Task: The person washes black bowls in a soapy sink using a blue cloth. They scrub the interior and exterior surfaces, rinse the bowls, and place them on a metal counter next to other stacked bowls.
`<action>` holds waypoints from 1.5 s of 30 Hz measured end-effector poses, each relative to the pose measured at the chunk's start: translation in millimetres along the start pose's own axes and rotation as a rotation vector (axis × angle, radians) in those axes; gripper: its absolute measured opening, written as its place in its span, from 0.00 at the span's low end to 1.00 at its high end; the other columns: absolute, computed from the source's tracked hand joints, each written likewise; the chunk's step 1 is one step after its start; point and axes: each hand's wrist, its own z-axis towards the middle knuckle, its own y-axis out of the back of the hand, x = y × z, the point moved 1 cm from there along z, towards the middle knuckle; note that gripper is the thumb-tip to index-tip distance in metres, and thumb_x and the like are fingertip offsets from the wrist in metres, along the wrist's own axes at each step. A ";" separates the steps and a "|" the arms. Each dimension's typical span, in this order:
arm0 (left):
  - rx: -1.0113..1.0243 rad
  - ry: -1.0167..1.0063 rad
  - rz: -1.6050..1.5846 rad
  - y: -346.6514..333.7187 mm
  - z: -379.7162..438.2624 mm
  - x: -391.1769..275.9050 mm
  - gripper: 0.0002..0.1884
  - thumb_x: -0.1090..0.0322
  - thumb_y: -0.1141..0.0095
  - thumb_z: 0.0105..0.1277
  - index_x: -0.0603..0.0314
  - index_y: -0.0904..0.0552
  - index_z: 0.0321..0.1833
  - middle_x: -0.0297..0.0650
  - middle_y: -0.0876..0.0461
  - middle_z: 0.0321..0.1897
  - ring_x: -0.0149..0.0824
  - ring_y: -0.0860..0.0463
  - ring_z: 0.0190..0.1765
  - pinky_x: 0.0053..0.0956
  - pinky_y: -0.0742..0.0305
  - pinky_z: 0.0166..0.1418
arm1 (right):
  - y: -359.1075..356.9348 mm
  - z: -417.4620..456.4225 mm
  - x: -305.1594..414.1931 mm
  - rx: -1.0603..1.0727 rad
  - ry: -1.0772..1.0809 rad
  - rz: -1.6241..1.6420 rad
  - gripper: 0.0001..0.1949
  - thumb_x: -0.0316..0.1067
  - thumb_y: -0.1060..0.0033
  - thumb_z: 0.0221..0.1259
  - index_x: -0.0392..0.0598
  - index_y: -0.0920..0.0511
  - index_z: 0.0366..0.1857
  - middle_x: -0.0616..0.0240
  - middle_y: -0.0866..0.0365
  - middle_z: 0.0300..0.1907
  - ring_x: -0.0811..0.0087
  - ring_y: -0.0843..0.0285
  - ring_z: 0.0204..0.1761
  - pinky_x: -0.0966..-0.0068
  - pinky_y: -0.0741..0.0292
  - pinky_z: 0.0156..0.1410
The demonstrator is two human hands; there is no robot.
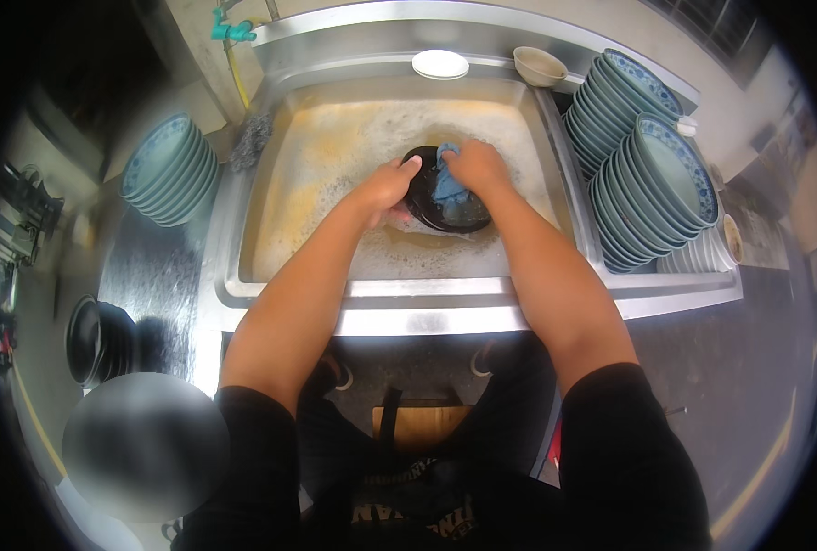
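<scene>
Black round dishes (425,180), which look stacked, are tilted over the soapy water (325,200) in the steel sink. At their left rim my left hand (389,187) grips them, thumb on top and fingers beneath. My right hand (478,167) presses a wet blue cloth (452,186) against the inside of the top dish. Foam and orange-brown grease float around both hands. How deep the water is, and whether anything lies under it, cannot be seen.
Blue-patterned bowls (670,172) stand stacked on the right; more bowls (174,172) stack at left beside a steel scourer (251,141). White dishes (440,63) and a beige bowl (539,67) sit on the back ledge. Black dishes (102,341) stand lower left. A teal tap (232,31) is at back left.
</scene>
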 end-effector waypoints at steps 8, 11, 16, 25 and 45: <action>0.070 0.102 -0.277 -0.2 -4.4 -2.6 0.35 0.34 0.64 0.86 0.50 0.34 0.84 0.46 0.24 0.74 0.47 0.18 0.69 0.53 0.18 0.68 | -16.9 -24.7 25.2 0.334 0.222 0.651 0.19 0.48 0.27 0.65 0.41 0.12 0.45 0.56 0.10 0.38 0.67 0.14 0.39 0.68 0.20 0.49; 0.133 0.047 -0.470 15.6 23.8 17.1 0.33 0.37 0.62 0.87 0.53 0.33 0.82 0.45 0.24 0.72 0.45 0.18 0.66 0.52 0.17 0.65 | -16.7 -28.3 33.4 0.355 0.442 0.380 0.26 0.50 0.19 0.55 0.44 0.14 0.52 0.56 0.10 0.47 0.60 0.13 0.47 0.66 0.19 0.55; -0.114 -0.057 -0.341 7.8 3.0 1.3 0.32 0.41 0.53 0.86 0.57 0.31 0.80 0.46 0.21 0.68 0.43 0.18 0.65 0.48 0.18 0.64 | -5.3 -42.9 31.8 0.328 0.545 -0.064 0.33 0.50 0.20 0.54 0.43 0.20 0.62 0.52 0.14 0.61 0.50 0.17 0.61 0.59 0.22 0.69; -0.316 -0.411 -0.182 14.5 23.5 16.4 0.36 0.41 0.50 0.85 0.67 0.30 0.79 0.55 0.21 0.69 0.45 0.22 0.69 0.39 0.27 0.74 | -13.4 -45.2 51.5 0.491 0.275 0.477 0.24 0.44 0.29 0.67 0.40 0.22 0.60 0.53 0.13 0.50 0.64 0.14 0.44 0.65 0.16 0.45; -0.792 -0.671 0.077 18.8 13.7 2.0 0.23 0.53 0.46 0.84 0.61 0.24 0.72 0.60 0.18 0.59 0.62 0.19 0.61 0.50 0.24 0.67 | 13.4 -46.1 49.3 0.306 0.201 -0.027 0.31 0.55 0.25 0.57 0.35 0.13 0.53 0.43 0.09 0.53 0.48 0.10 0.57 0.57 0.15 0.63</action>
